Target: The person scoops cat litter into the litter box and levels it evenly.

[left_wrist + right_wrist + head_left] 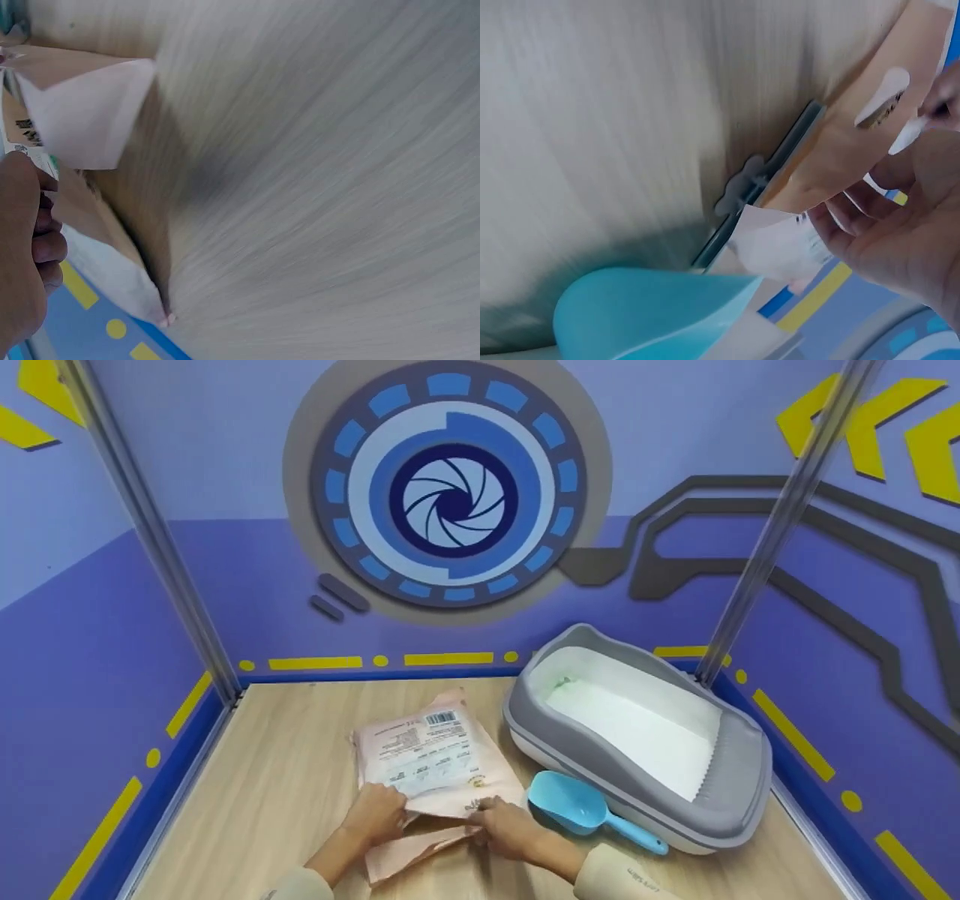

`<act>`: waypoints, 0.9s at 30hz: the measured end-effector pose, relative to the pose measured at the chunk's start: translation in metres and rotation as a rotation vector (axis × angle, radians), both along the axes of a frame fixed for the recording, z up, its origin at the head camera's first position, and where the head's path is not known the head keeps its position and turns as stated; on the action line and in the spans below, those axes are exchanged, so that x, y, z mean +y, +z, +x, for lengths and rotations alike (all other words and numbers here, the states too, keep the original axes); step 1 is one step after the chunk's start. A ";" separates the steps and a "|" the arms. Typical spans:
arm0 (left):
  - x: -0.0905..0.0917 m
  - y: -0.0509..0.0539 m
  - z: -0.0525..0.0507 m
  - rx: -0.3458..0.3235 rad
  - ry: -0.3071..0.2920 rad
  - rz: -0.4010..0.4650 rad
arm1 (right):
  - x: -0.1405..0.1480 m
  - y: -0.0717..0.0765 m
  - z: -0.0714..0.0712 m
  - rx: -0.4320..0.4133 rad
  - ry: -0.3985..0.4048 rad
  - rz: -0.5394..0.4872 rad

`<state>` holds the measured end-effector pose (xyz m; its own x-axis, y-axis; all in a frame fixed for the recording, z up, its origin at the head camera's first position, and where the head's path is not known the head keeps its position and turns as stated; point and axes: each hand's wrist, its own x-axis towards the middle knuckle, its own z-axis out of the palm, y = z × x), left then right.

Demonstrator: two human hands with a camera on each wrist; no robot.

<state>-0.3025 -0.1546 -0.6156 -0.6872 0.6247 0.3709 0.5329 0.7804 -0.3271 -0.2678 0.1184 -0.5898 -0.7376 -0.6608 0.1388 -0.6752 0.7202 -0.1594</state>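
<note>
From my remote station I count two bare hands, one pink printed packet [431, 765], one blue scoop [574, 802] and one grey-and-white litter box [742, 787], all on or over a single wood-grain table [292, 765]. The packet lies near the middle of the table, its one barcode [441, 718] toward the far end, with the litter box to its right. The scoop sits between them, bowl toward the packet, just beside the box. Grip, left: the left hand [377, 812] pinches the packet's near edge with curled fingers. Grip, right: the right hand [511, 826] grasps the same end at its right corner. One pink flap [420, 851] with a pale inner face hangs on the near side, running toward the right hand; I cannot tell whether it is attached to the packet. The right wrist view adds one dark grey bar [791, 142] with a cloud-shaped tab along the packet's edge; how it is fixed, I cannot make out. That view cuts off the scoop's handle, and the left wrist view shows only part of the left hand. The packet's small print is too fine for me to read. A green mark [566, 682] inside the box is likewise too small to identify. Two pale sleeves are cropped by the frame.
</note>
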 end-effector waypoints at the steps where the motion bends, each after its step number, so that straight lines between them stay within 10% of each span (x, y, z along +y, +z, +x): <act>1: -0.002 0.006 0.000 0.003 0.016 0.024 | -0.005 0.000 0.002 0.013 0.018 -0.002; 7: -0.006 0.037 -0.014 0.045 0.086 0.165 | -0.023 0.004 0.012 0.032 0.045 0.059; 16: 0.002 0.053 -0.036 0.195 0.148 0.252 | -0.050 0.006 0.006 0.032 -0.006 0.093; 27: 0.002 0.077 -0.044 0.176 0.229 0.357 | -0.071 0.014 -0.021 0.451 -0.124 -0.112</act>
<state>-0.3465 -0.1528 -0.5390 -0.7002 0.2761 0.6583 0.2940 0.9519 -0.0865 -0.2890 0.0472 -0.5754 -0.6597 -0.5346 0.5282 -0.6049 0.7948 0.0489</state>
